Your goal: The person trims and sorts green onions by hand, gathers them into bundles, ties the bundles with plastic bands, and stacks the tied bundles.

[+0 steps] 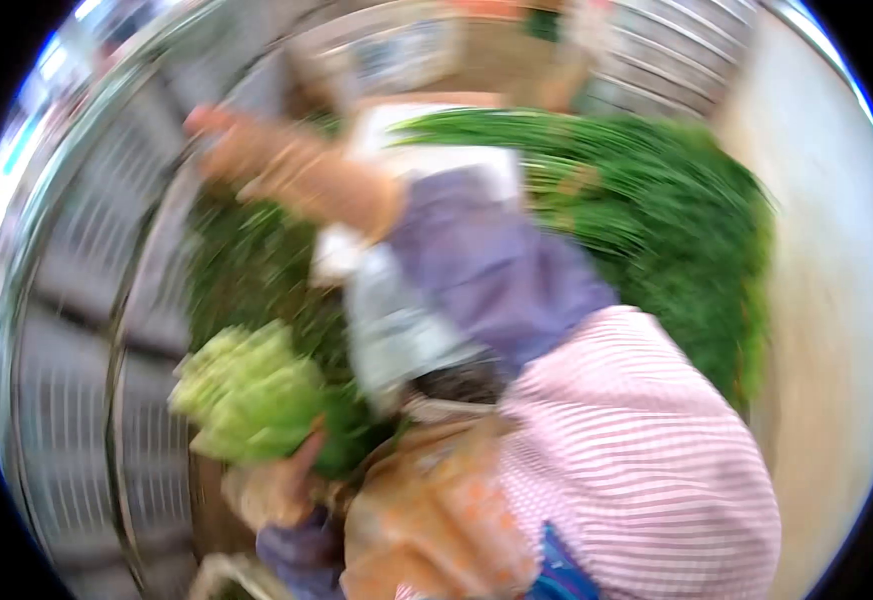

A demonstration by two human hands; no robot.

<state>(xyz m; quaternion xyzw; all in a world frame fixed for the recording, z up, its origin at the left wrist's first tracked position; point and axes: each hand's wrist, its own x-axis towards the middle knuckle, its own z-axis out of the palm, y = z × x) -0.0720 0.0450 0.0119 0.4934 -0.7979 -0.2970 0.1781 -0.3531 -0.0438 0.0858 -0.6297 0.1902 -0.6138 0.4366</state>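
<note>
My left hand (292, 480), in a tan glove with a bare thumb, grips a pale green head of lettuce (247, 390) at the lower left. Across the middle, my right arm in a purple sleeve cover (497, 250) reaches to the upper left. My right hand (277, 175) is smeared by motion near the rim of the grey crates, and its fingers cannot be made out. Below that hand lie dark green leafy stems (257, 270). Bundles of long green onions (647, 230) lie to the right, partly behind my sleeve.
Grey slatted plastic crates (77, 400) line the left side. A pale wall or panel (817, 300) stands along the right. At the back are a white tub (397, 50) and a wire rack (672, 50). A clear plastic bag (392, 310) hangs beneath my right arm.
</note>
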